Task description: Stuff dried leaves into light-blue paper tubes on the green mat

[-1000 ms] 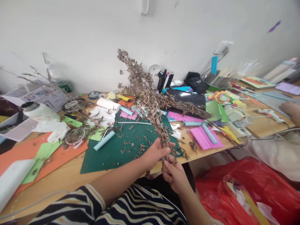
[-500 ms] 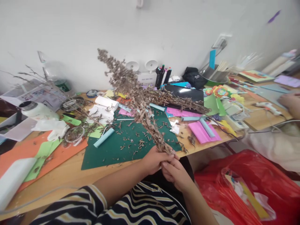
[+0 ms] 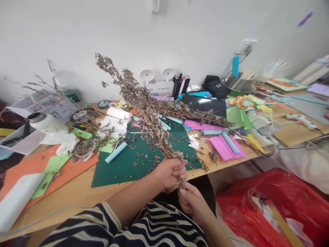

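Note:
A long bundle of dried, brown leafy stalks [image 3: 140,99] slants up and to the left over the table. My left hand [image 3: 171,172] is wrapped round its lower part, near the table's front edge. Just below, my right hand [image 3: 191,200] is closed on the bare stem ends, a short way apart from the left. Beneath the bundle lies a dark green cutting mat [image 3: 113,176] scattered with crumbled leaf bits. Behind it, another pile of dried stalks [image 3: 200,115] lies across a black tablet-like object [image 3: 205,103].
At left stand a white bottle [image 3: 47,123], a small clear dish [image 3: 84,147] and orange paper [image 3: 74,164]. Pink paper [image 3: 218,151] and blue paper rolls lie right of the mat. A glue gun [image 3: 300,120] rests farther right. A red plastic bag [image 3: 282,192] sits below the table edge.
My hands have come apart a little: the right hand has moved down to the stem ends, while the left stays round the bundle. The bundle's tip has shifted slightly left.

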The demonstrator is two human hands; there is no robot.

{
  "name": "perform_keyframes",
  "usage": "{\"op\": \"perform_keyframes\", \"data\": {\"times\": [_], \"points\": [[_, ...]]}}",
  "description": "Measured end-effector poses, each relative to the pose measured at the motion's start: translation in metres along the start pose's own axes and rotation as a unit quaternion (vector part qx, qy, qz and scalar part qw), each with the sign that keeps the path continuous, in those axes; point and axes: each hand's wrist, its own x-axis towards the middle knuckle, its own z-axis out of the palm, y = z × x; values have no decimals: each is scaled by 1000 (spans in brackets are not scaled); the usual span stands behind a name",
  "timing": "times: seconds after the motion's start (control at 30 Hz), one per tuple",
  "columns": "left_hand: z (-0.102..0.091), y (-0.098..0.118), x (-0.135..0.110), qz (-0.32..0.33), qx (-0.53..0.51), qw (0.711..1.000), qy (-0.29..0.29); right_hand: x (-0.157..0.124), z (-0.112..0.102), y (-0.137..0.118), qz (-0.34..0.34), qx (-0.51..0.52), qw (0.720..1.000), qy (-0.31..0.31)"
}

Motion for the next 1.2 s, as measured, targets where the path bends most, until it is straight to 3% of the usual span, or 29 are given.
{"op": "perform_keyframes", "data": {"times": [0.13, 0.37, 0.5, 0.83, 1.2], "points": [[-3, 3, 2, -18, -47, 998, 45, -5, -2, 5, 8, -10, 1000, 20], [-14, 11, 7, 14, -96, 987, 131, -14, -3, 16, 55, -33, 996, 55], [-26, 22, 9, 60, -122, 979, 155, -20, -4, 24, 75, -63, 993, 62], [-52, 36, 23, 22, -136, 971, 195, -26, -12, 35, 109, -65, 988, 85], [-57, 64, 39, 86, -128, 956, 248, -32, -11, 27, 99, -97, 978, 154]]}}
